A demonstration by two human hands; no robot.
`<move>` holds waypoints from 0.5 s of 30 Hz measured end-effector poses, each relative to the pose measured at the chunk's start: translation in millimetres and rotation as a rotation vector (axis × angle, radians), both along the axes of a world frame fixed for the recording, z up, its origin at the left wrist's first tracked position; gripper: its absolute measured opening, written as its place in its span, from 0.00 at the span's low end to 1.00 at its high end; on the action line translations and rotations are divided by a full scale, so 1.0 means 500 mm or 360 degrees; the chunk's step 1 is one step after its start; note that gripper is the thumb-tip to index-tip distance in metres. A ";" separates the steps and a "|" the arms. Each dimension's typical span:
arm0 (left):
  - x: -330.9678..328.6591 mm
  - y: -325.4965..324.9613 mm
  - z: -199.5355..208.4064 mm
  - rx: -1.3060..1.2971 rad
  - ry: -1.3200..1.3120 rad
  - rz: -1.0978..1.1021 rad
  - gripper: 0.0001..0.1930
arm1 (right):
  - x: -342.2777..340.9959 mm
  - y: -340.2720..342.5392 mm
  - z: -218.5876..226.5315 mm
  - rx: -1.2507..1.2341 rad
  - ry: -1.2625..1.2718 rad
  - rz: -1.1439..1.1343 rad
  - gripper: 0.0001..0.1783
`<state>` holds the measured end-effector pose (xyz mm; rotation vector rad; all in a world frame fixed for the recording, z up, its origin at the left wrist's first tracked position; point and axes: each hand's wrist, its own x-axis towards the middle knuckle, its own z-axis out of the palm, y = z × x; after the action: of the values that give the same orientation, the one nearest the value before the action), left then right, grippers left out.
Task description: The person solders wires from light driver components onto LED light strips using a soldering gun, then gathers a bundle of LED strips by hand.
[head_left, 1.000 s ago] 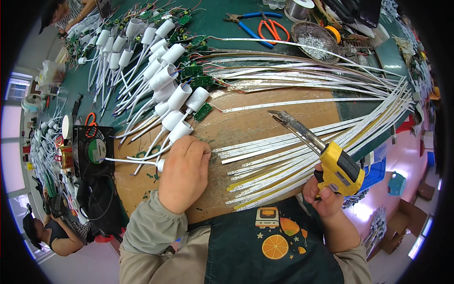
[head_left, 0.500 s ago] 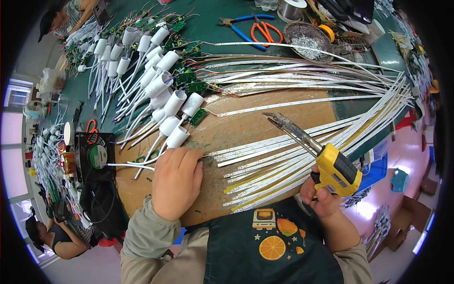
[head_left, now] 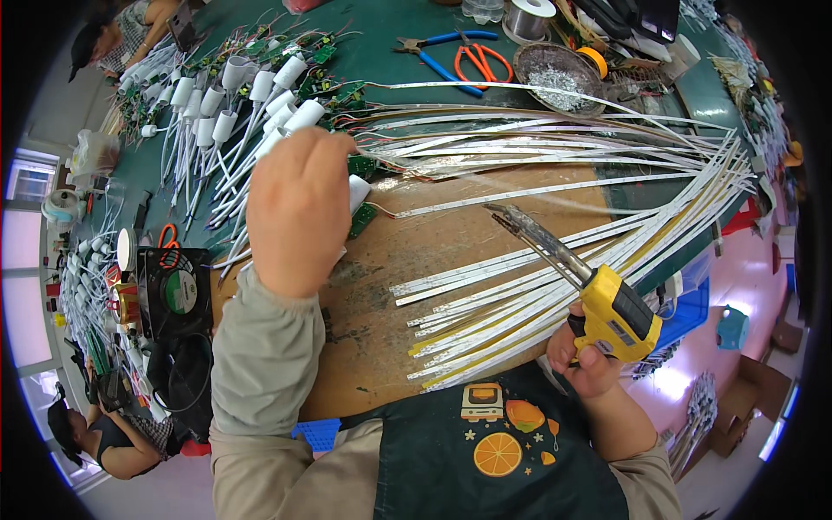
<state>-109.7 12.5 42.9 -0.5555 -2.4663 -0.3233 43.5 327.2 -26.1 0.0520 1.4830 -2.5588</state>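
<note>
My right hand grips a yellow and black soldering gun, its dark metal tip pointing up and left over the board. My left hand is over the white plastic cylinders, slightly smeared by motion. Its fingers look curled in; what they hold is hidden. White cables trail from the cylinders, and green circuit boards lie at their right side. LED strips run rightward from the boards. One blurred strip hangs in motion just below them. Another bundle of loose strips lies fanned out nearer me.
Pliers with blue handles, orange-handled cutters, a solder spool and a round dish of metal bits sit at the back. A black fan stands at left. Two people are at the left side.
My left hand has moved up and away, from the near strip ends to the cylinders. One strip has lifted off the near bundle and is blurred. My right hand keeps the soldering gun nearly still.
</note>
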 end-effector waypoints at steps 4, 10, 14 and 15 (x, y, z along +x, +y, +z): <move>-0.027 -0.003 -0.005 0.0006 0.0020 0.0135 0.03 | -0.001 -0.002 0.001 -0.0005 -0.0020 0.0008 0.36; 0.019 0.025 -0.010 -0.0261 -0.0110 0.0236 0.08 | 0.005 0.010 -0.002 -0.0023 -0.0038 0.0075 0.35; 0.070 0.048 -0.006 -0.0144 0.0029 0.0075 0.10 | 0.001 0.009 0.004 0.0020 -0.0056 0.0060 0.37; 0.096 0.057 -0.012 0.0008 -0.0175 -0.0098 0.10 | 0.000 0.008 0.005 0.0027 -0.0061 0.0054 0.37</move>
<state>-61.7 41.1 36.7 -0.6277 -2.5566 -0.3944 43.4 331.3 -23.6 0.0770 1.4792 -2.5043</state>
